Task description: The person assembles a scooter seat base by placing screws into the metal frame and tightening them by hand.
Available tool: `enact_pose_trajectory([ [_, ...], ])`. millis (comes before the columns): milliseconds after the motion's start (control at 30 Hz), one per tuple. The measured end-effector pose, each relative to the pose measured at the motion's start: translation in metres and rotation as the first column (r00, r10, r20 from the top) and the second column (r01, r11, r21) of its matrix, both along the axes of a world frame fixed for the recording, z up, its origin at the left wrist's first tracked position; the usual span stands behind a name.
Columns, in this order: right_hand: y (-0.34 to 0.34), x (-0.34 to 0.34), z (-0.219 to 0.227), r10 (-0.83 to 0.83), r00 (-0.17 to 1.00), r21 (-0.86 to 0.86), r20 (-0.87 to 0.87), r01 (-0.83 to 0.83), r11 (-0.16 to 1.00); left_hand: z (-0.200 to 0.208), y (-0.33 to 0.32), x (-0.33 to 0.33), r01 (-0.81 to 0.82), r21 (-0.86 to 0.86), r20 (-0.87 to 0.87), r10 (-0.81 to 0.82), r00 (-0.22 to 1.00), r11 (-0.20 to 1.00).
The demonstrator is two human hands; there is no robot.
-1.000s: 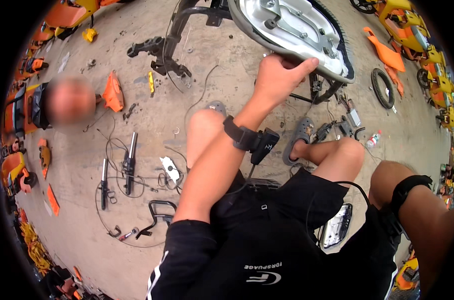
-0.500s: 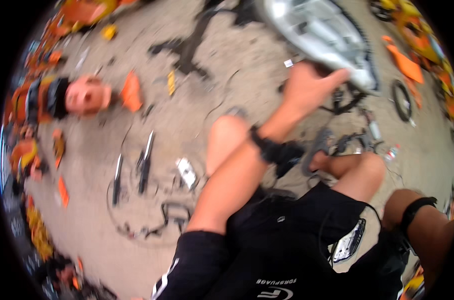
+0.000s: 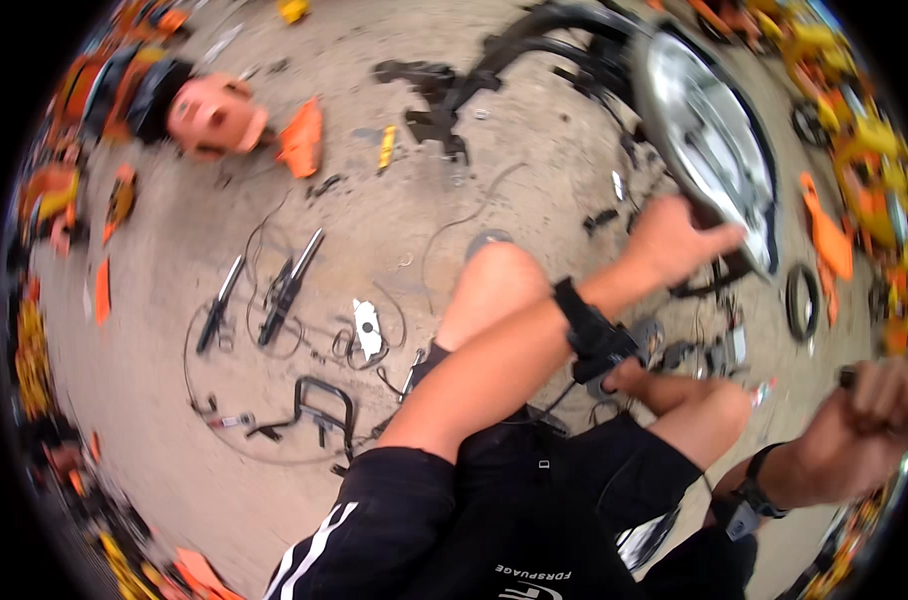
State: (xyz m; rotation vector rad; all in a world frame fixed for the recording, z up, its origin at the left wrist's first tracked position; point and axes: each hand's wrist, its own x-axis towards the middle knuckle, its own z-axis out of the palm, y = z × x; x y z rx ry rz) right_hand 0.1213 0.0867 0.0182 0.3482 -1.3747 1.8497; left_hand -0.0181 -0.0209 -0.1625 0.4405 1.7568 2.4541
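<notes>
My left hand (image 3: 669, 245) reaches out to the lower end of what looks like a scooter seat (image 3: 709, 130), its pale hollow underside showing inside a dark rim. The thumb lies over the near edge and the other fingers go behind it, out of sight. The seat stands tilted up against or in front of a black tubular frame (image 3: 534, 45); I cannot tell whether they touch. At the right edge my right hand (image 3: 869, 430) is raised in a fist. A small dark end sticks out by its fingers, too little to name.
On the floor to the left lie two fork tubes (image 3: 292, 285), a black bracket (image 3: 324, 405), a white plate (image 3: 367, 330) and loose cables. Orange panels (image 3: 302, 138) and a black tyre (image 3: 802, 303) lie farther out. Yellow and orange parts (image 3: 864, 170) are piled along the sides.
The right hand has come up into view, closed. My left hand keeps hold of the seat's end; both appear farther right and lower as the view has shifted.
</notes>
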Motion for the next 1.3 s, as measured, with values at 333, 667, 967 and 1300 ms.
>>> enact_pose_trajectory([
  [333,0.062,0.085,-0.081,-0.022,0.770,0.067,0.638,-0.027,0.997,0.006,-0.006,0.014,-0.081,-0.244,0.019,0.089,0.996,0.966],
  [667,0.045,0.139,-0.095,-0.349,0.636,0.314,0.688,0.173,0.934,0.005,-0.015,0.025,0.510,-0.240,0.185,-0.476,0.860,0.826],
  [967,-0.009,-0.012,-0.128,-0.501,0.727,0.401,0.471,0.329,0.855,-0.020,0.021,0.027,0.783,-0.137,0.010,-0.790,0.613,0.606],
  [1300,-0.041,0.018,-0.008,-0.027,0.985,0.493,-0.172,0.110,0.863,-0.043,0.032,0.021,0.238,-0.372,-0.229,-0.337,0.913,0.897],
])
